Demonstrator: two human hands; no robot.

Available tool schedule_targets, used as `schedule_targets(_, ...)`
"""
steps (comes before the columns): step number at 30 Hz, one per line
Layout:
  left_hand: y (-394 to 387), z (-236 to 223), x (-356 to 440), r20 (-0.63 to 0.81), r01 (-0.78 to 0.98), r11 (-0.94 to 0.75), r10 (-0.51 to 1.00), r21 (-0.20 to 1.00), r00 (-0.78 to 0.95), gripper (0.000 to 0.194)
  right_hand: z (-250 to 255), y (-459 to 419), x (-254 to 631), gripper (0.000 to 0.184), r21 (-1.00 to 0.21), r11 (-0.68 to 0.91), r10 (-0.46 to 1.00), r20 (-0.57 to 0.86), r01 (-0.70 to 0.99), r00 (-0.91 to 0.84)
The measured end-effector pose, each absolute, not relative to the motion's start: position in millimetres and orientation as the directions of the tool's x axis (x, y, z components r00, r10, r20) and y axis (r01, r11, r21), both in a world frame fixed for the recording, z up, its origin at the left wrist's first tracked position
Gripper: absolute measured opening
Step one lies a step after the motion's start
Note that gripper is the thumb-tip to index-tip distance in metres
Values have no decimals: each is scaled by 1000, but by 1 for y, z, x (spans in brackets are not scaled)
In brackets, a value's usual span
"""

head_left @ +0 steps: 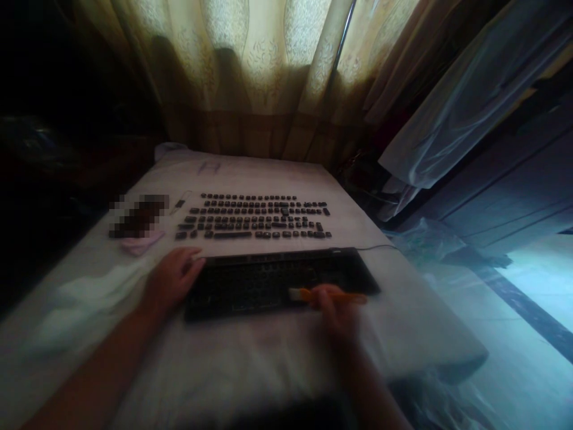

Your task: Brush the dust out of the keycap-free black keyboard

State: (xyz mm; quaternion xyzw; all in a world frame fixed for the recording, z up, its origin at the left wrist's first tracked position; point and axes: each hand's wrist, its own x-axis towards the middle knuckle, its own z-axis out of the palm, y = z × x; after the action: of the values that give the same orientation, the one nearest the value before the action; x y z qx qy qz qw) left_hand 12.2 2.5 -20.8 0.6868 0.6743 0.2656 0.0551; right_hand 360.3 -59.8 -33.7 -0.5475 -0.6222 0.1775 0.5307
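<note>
A black keyboard frame [268, 280] with its keycaps off lies on a white-covered table [250, 358]. My left hand [172, 278] rests on the frame's left end, fingers curled over its edge. My right hand [333, 307], blurred by motion, is closed on an orange-handled brush [313, 295] whose pale bristles touch the frame's right half. Beyond the frame, several rows of loose dark keycaps [255, 218] are laid out in keyboard order on the cloth.
A pink cloth [141, 243] and a pixelated dark object [138, 216] lie at the left of the keycaps. A small tool [179, 203] lies beside them. Curtains [268, 71] hang behind the table. Plastic sheeting [470, 101] and a floor drop lie to the right.
</note>
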Motion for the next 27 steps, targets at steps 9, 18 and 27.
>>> schedule_targets(9, -9, -36, 19, 325, 898, -92, 944, 431, -60, 56, -37, -52, 361, 23, -742, 437, 845, 533, 508, 52)
schedule_targets(18, -7, -37, 18, 323, 906, -72, 944, 418, -74, 52, -43, -49, 356, 25, -747, 438, 855, 519, 501, 26)
schedule_targets(27, -7, -38, 17, 325, 902, -73, 943, 426, -78, 50, -37, -48, 360, 34, -794, 388, 870, 483, 467, 98)
